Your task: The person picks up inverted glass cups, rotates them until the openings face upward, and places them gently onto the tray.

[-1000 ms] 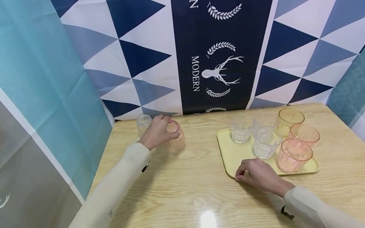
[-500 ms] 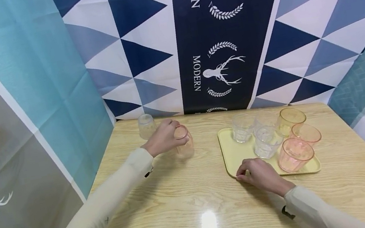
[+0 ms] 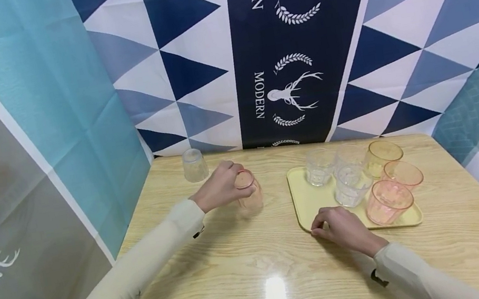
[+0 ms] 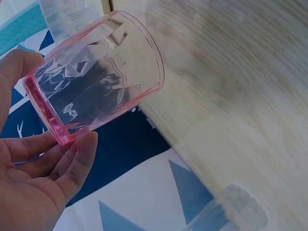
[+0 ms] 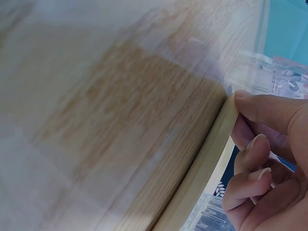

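My left hand (image 3: pixel 222 185) grips a pink transparent cup (image 3: pixel 250 200) by its base, at the left-middle of the head view. The cup is upside down; in the left wrist view its thick pink base (image 4: pixel 47 113) lies between thumb and fingers, the wide rim facing the table. Farther right, my right hand (image 3: pixel 342 228) pinches the near-left corner of a yellow tray (image 3: pixel 305 202). In the right wrist view, thumb and forefinger hold the tray's edge (image 5: pixel 204 166), other fingers curled. Several upright cups stand on the tray: clear ones (image 3: pixel 349 186), a yellow one (image 3: pixel 382 156) and two pink ones (image 3: pixel 388 203).
Near the back-left corner of the wooden table (image 3: pixel 215 282), an upside-down clear cup (image 3: pixel 195 167) stands by itself. Patterned cloth (image 3: pixel 195 61) hangs behind the table, and another cloth (image 3: pixel 66 94) closes off the left side.
My left hand has carried the pink cup rightward and nearer to me, away from the clear cup at the back left. My right hand stays at the tray corner.
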Tool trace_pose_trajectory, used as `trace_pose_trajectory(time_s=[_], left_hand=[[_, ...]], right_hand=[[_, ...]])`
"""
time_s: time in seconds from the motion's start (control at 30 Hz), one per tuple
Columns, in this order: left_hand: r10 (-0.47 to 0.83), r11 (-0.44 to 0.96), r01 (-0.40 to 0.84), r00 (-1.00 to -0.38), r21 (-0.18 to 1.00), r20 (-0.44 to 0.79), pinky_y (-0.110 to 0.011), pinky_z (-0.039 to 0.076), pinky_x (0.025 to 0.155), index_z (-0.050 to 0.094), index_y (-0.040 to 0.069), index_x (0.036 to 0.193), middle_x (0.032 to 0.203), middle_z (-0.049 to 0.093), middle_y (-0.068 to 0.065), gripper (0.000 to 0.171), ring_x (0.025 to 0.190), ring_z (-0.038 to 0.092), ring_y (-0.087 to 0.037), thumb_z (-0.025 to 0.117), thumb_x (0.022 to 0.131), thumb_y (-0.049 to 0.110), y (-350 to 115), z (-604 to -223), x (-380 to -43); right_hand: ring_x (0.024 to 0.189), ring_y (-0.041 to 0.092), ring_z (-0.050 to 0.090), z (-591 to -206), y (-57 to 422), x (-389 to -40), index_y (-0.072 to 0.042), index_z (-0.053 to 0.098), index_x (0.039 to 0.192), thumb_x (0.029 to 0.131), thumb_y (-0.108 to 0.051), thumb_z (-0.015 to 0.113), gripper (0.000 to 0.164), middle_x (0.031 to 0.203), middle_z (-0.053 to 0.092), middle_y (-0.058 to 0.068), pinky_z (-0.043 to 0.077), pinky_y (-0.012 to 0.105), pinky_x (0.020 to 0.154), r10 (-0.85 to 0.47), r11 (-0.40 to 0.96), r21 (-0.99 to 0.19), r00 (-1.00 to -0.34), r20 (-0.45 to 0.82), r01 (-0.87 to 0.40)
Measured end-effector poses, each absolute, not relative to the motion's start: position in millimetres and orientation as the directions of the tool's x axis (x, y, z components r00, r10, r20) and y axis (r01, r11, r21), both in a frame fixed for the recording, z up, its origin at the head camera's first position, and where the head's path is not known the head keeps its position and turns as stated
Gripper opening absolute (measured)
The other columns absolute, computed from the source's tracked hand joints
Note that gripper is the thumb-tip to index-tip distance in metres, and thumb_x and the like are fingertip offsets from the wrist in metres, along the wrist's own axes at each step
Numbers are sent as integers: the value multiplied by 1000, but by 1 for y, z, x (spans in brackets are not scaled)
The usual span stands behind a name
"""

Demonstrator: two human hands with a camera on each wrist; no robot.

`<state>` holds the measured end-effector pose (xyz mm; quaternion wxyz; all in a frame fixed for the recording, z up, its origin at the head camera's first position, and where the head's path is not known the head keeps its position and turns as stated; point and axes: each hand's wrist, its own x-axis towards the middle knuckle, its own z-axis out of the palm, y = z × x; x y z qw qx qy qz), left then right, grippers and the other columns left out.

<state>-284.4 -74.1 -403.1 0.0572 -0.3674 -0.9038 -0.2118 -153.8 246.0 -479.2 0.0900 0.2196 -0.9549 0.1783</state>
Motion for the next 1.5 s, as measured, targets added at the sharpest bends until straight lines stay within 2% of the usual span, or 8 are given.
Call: trace_pose_trajectory(time_s=[0.3,0.77,1.03,1.3,1.5], left_hand=[[659,627,695,-714,351,238,-37,48,101,66,0,125,125,64,-15,55,118,58,-28,72,92,44,-67,-404,-271],[664,599,719,-692,352,283,-34,51,96,67,2,124,119,65,-11,55,111,60,-23,70,92,46,-58,-406,-254],[648,598,691,-715,406,263,-34,51,95,65,2,123,119,64,-10,55,111,61,-22,73,89,45,-58,-413,-245],[635,570,683,-719,456,284,-32,53,88,64,2,121,115,65,-8,54,103,62,-18,75,88,43,-54,-412,-245],[626,558,660,-733,503,267,-28,52,79,62,5,120,111,65,-6,51,95,61,-15,77,88,42,-54,-411,-244]], right_hand=[[72,10,64,-477,247,-154,-22,77,79,83,-18,87,12,78,64,-17,53,34,64,-386,844,-293,-888,251,-450],[72,9,64,-470,244,-155,-22,78,80,83,-19,86,10,78,64,-17,54,34,65,-405,834,-296,-881,243,-465],[78,11,68,-482,234,-154,-20,80,86,84,-21,86,7,81,69,-16,55,35,72,-354,830,-377,-911,213,-411],[58,1,48,-471,221,-154,-14,81,93,87,-20,83,9,86,73,-10,40,24,54,-297,773,-496,-916,270,-397],[56,2,47,-469,213,-158,-10,81,102,91,-23,80,17,90,74,-6,40,24,53,-275,736,-549,-916,293,-397]])
